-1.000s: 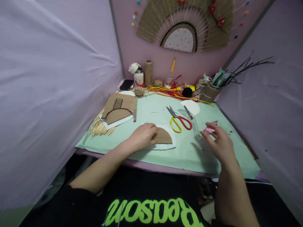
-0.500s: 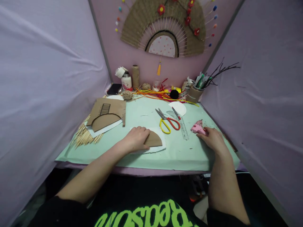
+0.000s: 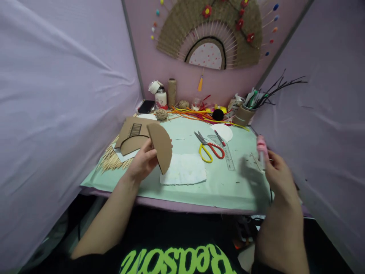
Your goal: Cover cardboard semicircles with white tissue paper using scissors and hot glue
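My left hand [image 3: 145,161] is closed on a half-round piece of cardboard [image 3: 161,146], lifted and tilted above the table. Below and to the right of it a white cloth piece [image 3: 185,171] lies flat on the pale green tabletop. At the right, my right hand [image 3: 281,173] grips a pink hot glue gun [image 3: 261,147], raised off the table; its handle is mostly hidden by the fingers, and a dark cord hangs beneath. Between the hands lie scissors [image 3: 209,147] with one yellow and one red handle, a clear ruler [image 3: 229,158] and a red-tipped pen [image 3: 219,137].
Cardboard pieces [image 3: 128,127] and thin wooden sticks [image 3: 110,158] lie at the left. Along the back are a twine ball [image 3: 162,114], coloured pipe cleaners [image 3: 191,113], a jar [image 3: 161,98] and a holder with twigs [image 3: 243,115]. A large fan [image 3: 168,32] hangs on the wall.
My left hand has lifted the half-round cardboard off the white cloth and moved left. My right hand has picked the glue gun up from the table. The view has shifted slightly.
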`<state>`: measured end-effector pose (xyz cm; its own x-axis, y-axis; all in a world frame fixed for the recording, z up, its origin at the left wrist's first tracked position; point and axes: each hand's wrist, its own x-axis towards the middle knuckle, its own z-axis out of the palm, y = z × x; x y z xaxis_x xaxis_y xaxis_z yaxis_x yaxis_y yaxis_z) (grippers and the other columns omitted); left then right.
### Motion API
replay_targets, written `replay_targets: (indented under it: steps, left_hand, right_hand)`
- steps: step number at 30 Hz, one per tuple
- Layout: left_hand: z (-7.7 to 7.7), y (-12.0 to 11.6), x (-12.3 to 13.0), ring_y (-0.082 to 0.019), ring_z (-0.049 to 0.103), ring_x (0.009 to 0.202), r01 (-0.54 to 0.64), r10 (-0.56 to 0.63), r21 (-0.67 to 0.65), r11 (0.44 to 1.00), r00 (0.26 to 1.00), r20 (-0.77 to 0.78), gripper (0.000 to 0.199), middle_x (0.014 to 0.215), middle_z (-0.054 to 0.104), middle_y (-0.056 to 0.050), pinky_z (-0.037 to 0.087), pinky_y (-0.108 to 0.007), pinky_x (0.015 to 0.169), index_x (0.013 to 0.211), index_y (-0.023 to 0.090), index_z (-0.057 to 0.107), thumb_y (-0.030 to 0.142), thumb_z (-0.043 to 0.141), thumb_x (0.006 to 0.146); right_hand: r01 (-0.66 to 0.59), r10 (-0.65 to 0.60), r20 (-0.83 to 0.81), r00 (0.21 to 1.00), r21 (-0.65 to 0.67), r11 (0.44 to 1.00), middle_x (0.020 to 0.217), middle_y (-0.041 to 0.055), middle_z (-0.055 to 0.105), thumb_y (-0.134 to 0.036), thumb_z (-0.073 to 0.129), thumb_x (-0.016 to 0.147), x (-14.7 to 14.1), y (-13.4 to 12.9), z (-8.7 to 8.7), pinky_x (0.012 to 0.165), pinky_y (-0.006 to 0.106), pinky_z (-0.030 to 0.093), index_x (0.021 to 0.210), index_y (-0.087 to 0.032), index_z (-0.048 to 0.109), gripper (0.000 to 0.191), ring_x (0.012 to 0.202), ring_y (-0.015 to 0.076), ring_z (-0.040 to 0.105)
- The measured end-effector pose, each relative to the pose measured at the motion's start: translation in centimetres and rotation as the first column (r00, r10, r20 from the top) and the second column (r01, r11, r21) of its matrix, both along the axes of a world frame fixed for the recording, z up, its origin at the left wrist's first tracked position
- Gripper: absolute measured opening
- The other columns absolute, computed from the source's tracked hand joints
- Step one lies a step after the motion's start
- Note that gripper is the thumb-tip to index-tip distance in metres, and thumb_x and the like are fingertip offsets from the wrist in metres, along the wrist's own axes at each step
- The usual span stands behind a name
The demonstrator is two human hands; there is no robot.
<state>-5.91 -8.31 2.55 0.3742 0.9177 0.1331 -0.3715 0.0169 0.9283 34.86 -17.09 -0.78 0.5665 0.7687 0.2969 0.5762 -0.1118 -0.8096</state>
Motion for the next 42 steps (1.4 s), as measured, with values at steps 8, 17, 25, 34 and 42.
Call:
replay_targets:
  steps: [8,17,25,34,42]
  left_hand:
    - [-3.1,-1.9,1.4,-0.036,0.044,0.136,0.234,-0.199,-0.072,0.970,0.925,0.324,0.077,0.147,0.049,-0.011,0.034,-0.054,0.111,0.138,0.029,0.049,0.027,0.080,0.068]
    - [-4.6,-3.1,1.7,-0.039,0.040,0.138,0.345,-0.316,-0.060,0.936,0.906,0.283,0.081,0.152,0.042,-0.013,0.038,-0.054,0.107,0.140,0.030,0.047,0.018,0.080,0.067]
    - [-4.9,-3.0,2.0,-0.038,0.037,0.140,0.319,-0.303,-0.033,0.947,0.923,0.239,0.081,0.150,0.044,-0.015,0.031,-0.054,0.113,0.136,0.024,0.052,0.026,0.085,0.063]
    - [-4.8,-3.0,1.9,-0.039,0.041,0.137,0.352,-0.344,-0.008,0.936,0.917,0.203,0.079,0.146,0.049,-0.016,0.032,-0.055,0.113,0.136,0.022,0.053,0.026,0.084,0.063]
    - [-5.1,-2.9,1.8,-0.038,0.047,0.133,0.358,-0.353,0.003,0.934,0.920,0.167,0.078,0.144,0.052,-0.016,0.035,-0.053,0.110,0.136,0.022,0.054,0.027,0.085,0.064]
  right_hand:
    - [-0.055,0.259,-0.718,0.646,0.295,0.954,0.083,0.0042,0.066,-0.047,0.067,0.072,-7.8,-0.4,3.2,0.050,0.024,0.047,0.089,-0.018,0.066,0.034,0.060,0.0117,0.057]
    - [-0.633,0.633,-0.519,0.574,0.209,0.746,0.097,0.0107,0.068,-0.058,0.056,0.088,-15.8,-3.7,3.2,0.053,0.026,0.046,0.104,-0.018,0.068,0.045,0.069,0.0163,0.059]
    - [-0.736,0.705,-0.278,0.652,-0.011,0.677,0.060,0.0014,0.053,-0.062,0.042,0.092,-18.1,-4.0,3.6,0.049,0.026,0.041,0.070,-0.018,0.059,0.051,0.054,0.0138,0.046]
    - [-0.678,0.662,-0.179,0.728,-0.047,0.733,0.062,0.0021,0.057,-0.060,0.040,0.093,-18.6,-3.8,3.4,0.050,0.026,0.044,0.078,-0.019,0.064,0.050,0.055,0.0151,0.050]
    - [-0.669,0.656,-0.184,0.732,-0.009,0.743,0.061,0.0017,0.056,-0.060,0.040,0.093,-18.8,-3.7,3.7,0.046,0.025,0.044,0.075,-0.020,0.064,0.051,0.050,0.0140,0.048]
